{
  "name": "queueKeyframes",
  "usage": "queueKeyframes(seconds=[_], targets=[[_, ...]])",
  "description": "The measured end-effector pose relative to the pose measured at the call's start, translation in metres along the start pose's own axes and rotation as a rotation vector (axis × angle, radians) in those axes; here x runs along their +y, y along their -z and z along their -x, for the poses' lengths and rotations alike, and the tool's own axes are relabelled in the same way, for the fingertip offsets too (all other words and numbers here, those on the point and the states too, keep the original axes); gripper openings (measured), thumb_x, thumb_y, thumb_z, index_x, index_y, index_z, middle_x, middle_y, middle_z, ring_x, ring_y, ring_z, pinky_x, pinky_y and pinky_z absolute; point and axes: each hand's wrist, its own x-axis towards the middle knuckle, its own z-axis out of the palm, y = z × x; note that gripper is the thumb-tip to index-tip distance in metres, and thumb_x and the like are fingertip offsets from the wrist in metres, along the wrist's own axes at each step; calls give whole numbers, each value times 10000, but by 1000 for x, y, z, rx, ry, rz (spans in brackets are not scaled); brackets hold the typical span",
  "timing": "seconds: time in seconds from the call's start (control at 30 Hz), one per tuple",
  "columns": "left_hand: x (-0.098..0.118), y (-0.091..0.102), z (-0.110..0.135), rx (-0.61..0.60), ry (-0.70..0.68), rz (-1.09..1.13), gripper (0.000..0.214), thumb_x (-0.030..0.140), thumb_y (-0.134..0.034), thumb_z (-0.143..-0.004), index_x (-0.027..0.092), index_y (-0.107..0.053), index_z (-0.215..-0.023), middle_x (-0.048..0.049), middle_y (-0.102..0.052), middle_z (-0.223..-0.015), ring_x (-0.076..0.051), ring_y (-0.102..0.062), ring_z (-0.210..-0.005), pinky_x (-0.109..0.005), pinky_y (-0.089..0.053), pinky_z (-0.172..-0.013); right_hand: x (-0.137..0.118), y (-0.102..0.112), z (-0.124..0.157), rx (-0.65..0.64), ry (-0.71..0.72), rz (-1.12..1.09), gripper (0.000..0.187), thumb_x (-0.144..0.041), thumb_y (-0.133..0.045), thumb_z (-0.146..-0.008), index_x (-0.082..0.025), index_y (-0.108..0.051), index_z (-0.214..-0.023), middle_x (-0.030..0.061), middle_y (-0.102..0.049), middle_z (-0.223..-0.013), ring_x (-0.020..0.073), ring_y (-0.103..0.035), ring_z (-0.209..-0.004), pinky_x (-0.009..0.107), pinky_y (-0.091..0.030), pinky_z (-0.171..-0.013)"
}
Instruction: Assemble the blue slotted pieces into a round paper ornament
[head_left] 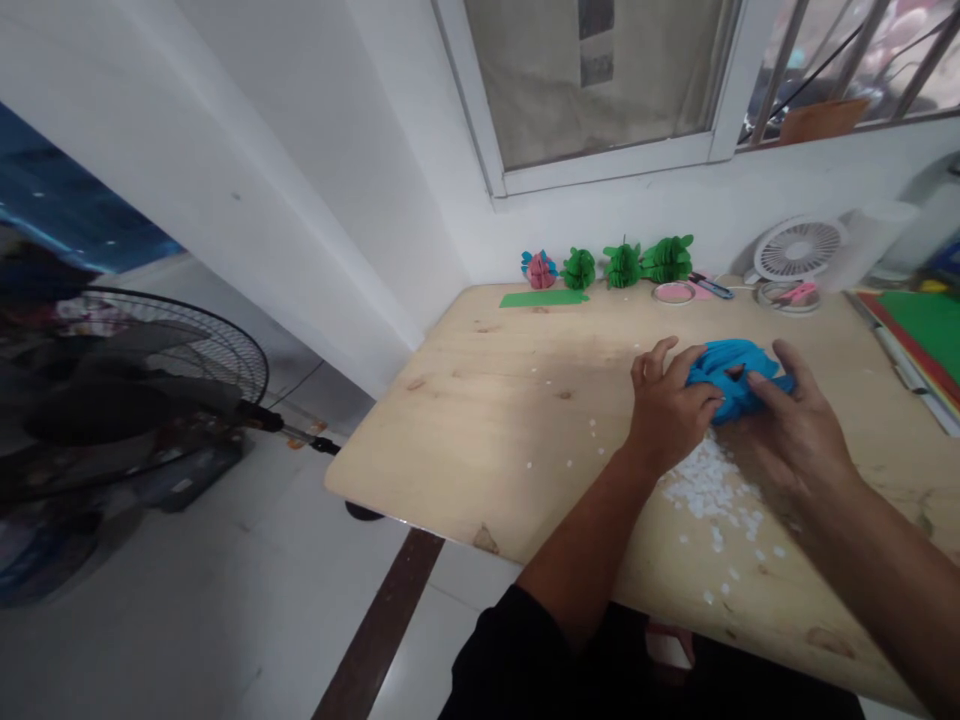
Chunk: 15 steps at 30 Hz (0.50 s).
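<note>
A bright blue, soft, crumpled bundle (727, 358) is held between my two hands over the right part of the table; I cannot tell if it is cloth, paper or a bag. My left hand (670, 405) grips its left side, thumb and fingers bent around it. On the opposite side, my right hand (806, 430) pinches it, with the thumb lying on top. A small dark spot shows near the bundle's middle. Just below it, a heap of small white flakes (705, 480), like paper bits, lies spread on the wooden table (480, 430).
Along the wall stand three green folded-paper figures (622, 265) and a pink-and-blue one (540, 270). Nearby are a green strip (544, 299), a tape roll (674, 292), a cutter (712, 287) and a small white fan (799, 250). Coloured sheets (926, 335) lie right; a floor fan (142, 390) stands left.
</note>
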Motion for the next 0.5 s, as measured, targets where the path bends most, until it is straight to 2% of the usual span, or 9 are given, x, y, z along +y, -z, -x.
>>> queueKeyframes(seconds=[0.27, 0.5], targets=[[2, 6, -3, -123, 3, -22, 246, 357, -552, -934, 288, -774, -853, 24, -561, -1417, -271, -320, -1410, -485, -256, -1145, 3, 0, 1, 3, 46, 65, 908, -218, -901, -382, -301, -571, -1224, -47, -673, -772, 128, -604, -655, 252, -529, -551], [3, 4, -1, -102, -9, -44, 266, 333, -523, -941, 278, -758, -829, 12, -586, -1395, -268, -341, -1407, -493, -261, -1144, 6, 3, -2, 2, 63, 78, 882, -211, -904, -382, -290, -601, -1206, -46, -662, -797, 120, -609, -696, 238, -535, -590]])
